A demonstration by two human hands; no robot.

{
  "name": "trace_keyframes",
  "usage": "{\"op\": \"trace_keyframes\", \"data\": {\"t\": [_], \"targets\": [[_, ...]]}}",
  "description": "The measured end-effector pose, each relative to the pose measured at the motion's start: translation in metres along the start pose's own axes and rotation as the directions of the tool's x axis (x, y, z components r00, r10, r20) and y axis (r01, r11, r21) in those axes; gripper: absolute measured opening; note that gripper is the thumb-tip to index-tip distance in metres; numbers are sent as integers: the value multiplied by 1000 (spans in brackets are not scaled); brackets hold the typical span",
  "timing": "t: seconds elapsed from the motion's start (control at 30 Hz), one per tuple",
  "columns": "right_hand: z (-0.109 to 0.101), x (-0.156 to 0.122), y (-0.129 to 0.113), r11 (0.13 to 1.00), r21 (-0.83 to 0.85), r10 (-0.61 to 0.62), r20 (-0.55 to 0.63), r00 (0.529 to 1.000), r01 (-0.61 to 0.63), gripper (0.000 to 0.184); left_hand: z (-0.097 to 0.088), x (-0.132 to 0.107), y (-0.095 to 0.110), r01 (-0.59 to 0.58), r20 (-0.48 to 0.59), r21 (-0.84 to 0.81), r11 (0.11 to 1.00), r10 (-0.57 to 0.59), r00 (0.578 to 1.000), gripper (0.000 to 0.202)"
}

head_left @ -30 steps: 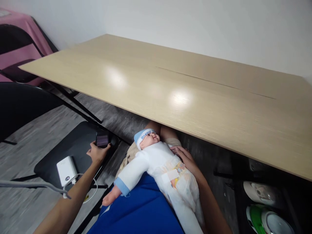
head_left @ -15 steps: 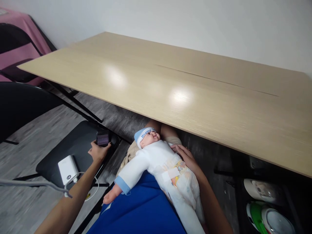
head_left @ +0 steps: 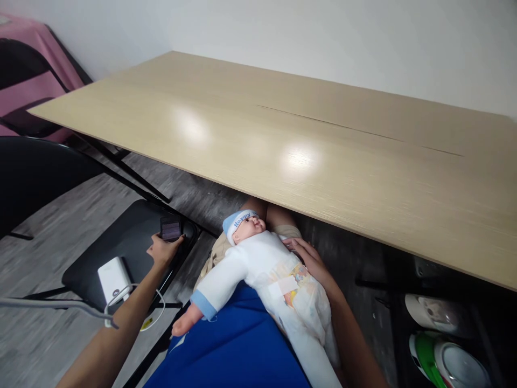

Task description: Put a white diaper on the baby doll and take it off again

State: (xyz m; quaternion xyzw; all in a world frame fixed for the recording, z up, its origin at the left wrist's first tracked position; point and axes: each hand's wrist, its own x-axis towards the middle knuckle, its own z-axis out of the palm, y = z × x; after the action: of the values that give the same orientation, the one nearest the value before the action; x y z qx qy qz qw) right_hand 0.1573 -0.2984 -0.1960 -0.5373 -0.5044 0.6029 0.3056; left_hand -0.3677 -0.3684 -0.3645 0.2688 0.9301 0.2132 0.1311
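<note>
A baby doll [head_left: 274, 280] in a white suit, blue-banded cap and a printed diaper lies on my lap, head toward the table. My right hand [head_left: 309, 257] rests flat against the doll's side, fingers spread. My left hand [head_left: 161, 249] reaches out to the black chair seat [head_left: 125, 242] on my left and grips a dark phone [head_left: 170, 228] at the seat's far corner. A white power bank [head_left: 114, 278] with a white cable lies on the same seat, near my left forearm.
A long light-wood table [head_left: 307, 145] spans the view just above my knees. A black chair back [head_left: 36, 172] and pink-covered furniture [head_left: 36, 59] stand at the left. White and green items [head_left: 440, 345] lie on the floor at the lower right.
Nothing moves much: my left hand stays on the phone, my right hand stays on the doll. The view has shifted slightly.
</note>
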Motion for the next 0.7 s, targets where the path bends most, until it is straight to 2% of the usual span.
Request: {"op": "trace_keyframes", "data": {"t": [0.7], "targets": [[-1,5,8,1000,13,-2,10,1000,1,53,-4,3,1,38,36,-23,999,-37,999,106]]}}
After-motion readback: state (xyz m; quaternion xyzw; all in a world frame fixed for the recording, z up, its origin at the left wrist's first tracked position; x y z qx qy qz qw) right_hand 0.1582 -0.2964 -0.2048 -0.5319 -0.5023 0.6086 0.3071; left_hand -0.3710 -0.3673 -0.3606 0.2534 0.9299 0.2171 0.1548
